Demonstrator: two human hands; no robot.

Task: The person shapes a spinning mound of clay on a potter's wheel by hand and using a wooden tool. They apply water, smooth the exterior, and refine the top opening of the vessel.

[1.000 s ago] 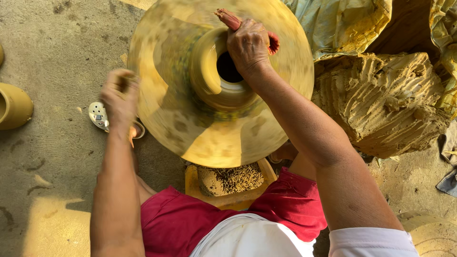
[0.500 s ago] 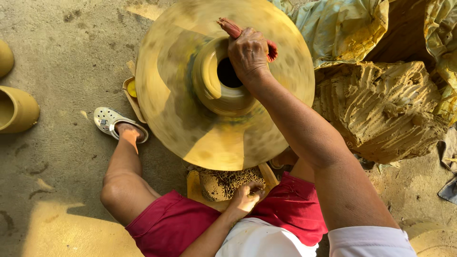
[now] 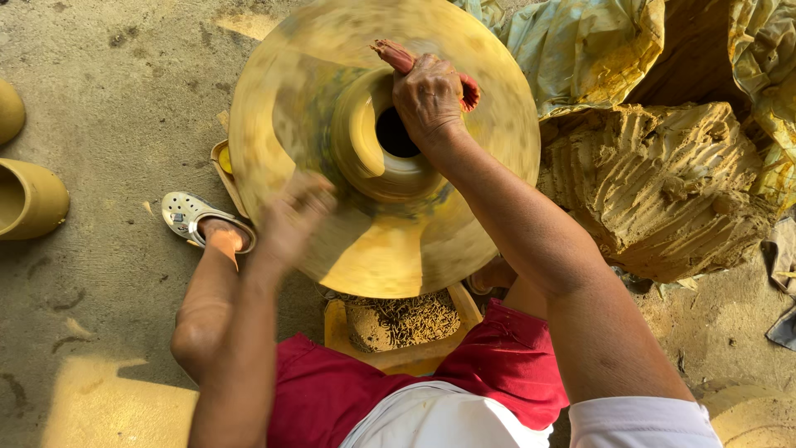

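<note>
While the potter's wheel is turning, the scene is reading like this from the person outward:

Lap: red cloth is covering the thighs, and a yellow tray of clay scraps [image 3: 402, 323] is sitting between the knees, just under the wheel's near edge.

Left hand [image 3: 292, 217]: it is hovering at the near-left rim of the wheel disc [image 3: 274, 124], blurred in the frame; the fingers are looking loosely curled, but whether they are pressing the rim cannot be told.

Left foot: a white clog [image 3: 189, 217] is resting on the ground just left of the wheel.

Clay pot [image 3: 373, 141]: it is standing at the centre of the wheel, its dark mouth open upward.

Right hand [image 3: 427, 98]: it is lying over the far rim of the pot's mouth, fingers closed around a reddish stick-like tool [image 3: 396, 56].

Risk: the pot wall is likely still soft, so uneven pressure from the right hand could be pulling the mouth off-centre or collapsing it; a jerky touch at the disc could be making it wobble.

Beyond: a ridged clay lump [image 3: 663, 191] is lying right of the wheel, and yellow clay vessels [image 3: 29, 195] are standing well apart at far left.
</note>
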